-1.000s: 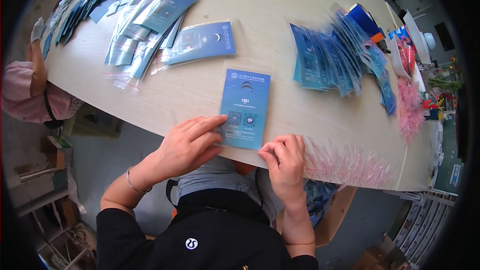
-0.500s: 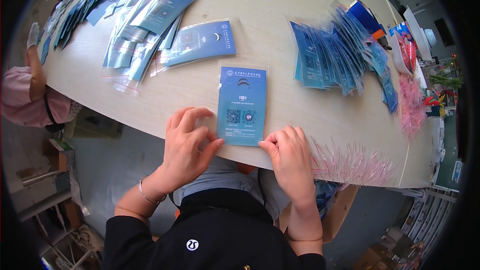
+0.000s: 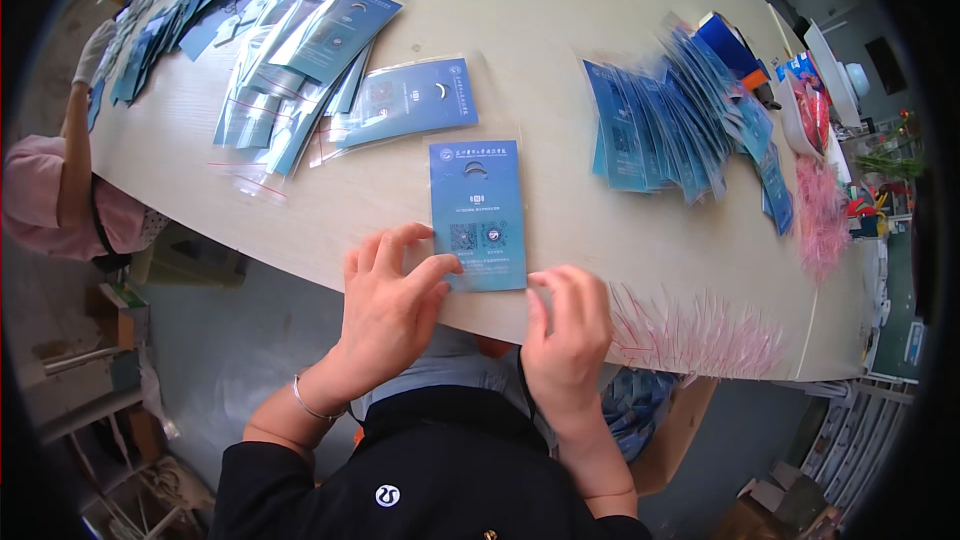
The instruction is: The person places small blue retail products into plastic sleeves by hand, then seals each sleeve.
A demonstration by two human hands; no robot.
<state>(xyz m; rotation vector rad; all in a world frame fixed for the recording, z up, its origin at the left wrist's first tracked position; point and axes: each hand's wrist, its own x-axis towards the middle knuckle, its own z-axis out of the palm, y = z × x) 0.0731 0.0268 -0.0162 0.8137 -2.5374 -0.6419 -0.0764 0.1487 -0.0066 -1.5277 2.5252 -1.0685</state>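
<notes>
A blue printed card [image 3: 476, 205] in a clear plastic sleeve lies upright before me, near the table's front edge. My left hand [image 3: 395, 290] is at its lower left corner; the index finger reaches over the card's face, the thumb is below, and the two close on the corner. Beside the lower right corner is my right hand [image 3: 568, 325], slightly blurred, with fingers loosely curled and the thumb a little apart from the index finger. Another sleeved card [image 3: 415, 95] lies sideways beyond, next to a heap of sleeved cards [image 3: 335, 40].
A fanned row of sleeved cards [image 3: 640, 130] lies to the right. Pink-edged clear strips [image 3: 690, 332] line the front edge, near a pink shredded bundle [image 3: 822, 220]. At far left, another person's gloved hand [image 3: 95, 50] is beside more blue cards [image 3: 170, 30].
The sleeved card has shifted slightly left. My left index finger has moved onto its face, and my right hand has drawn back a little from the lower corner.
</notes>
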